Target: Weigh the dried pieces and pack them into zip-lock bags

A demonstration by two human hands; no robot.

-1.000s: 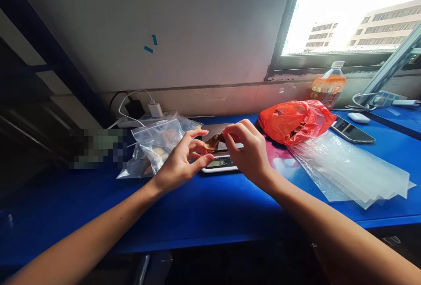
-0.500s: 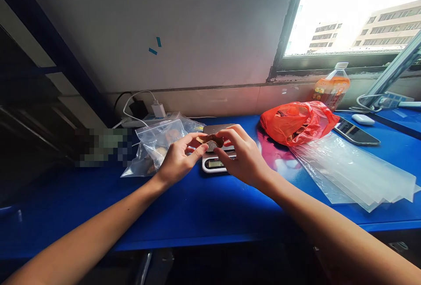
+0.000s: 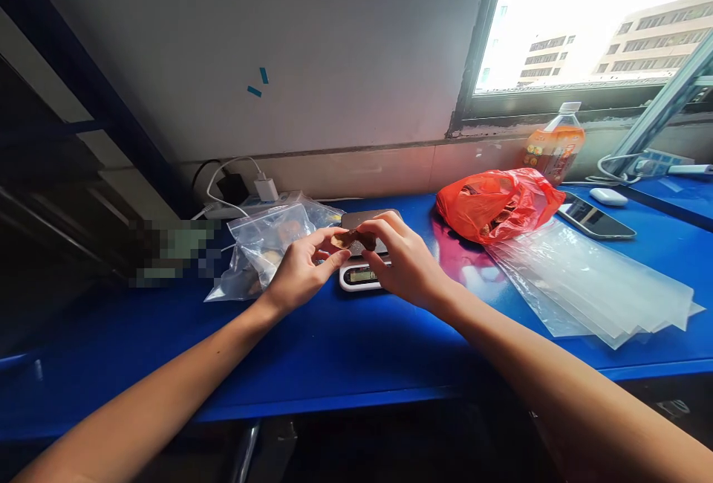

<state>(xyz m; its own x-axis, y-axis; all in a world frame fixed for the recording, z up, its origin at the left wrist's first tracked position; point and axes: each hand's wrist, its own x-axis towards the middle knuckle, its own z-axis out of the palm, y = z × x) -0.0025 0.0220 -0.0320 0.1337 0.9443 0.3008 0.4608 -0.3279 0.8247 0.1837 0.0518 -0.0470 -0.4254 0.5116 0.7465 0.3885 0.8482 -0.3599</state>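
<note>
Over the kitchen scale [image 3: 359,276], both hands pinch a curled brown piece of what looks like dried peel [image 3: 341,241], paler on its inner side. My left hand [image 3: 301,264] grips the tan end between thumb and fingers. The darker end is in my right hand [image 3: 406,260], whose fingers cover part of it. Whether the piece is whole or split in the middle I cannot tell. The scale's grey plate shows behind the fingers, and its display is partly hidden by my right hand.
Clear zip bags [image 3: 245,260] with round brownish things lie left. At right are an open red plastic bag [image 3: 501,204] of brown pieces, flat clear bags [image 3: 607,282], a phone [image 3: 598,215], a white case [image 3: 608,196] and a drink bottle [image 3: 557,145]. A power strip [image 3: 267,201] stands behind.
The dried piece has shifted in my fingers: its left end now shows more of its tan side. Both hands keep their grip above the scale. The view has moved slightly.
</note>
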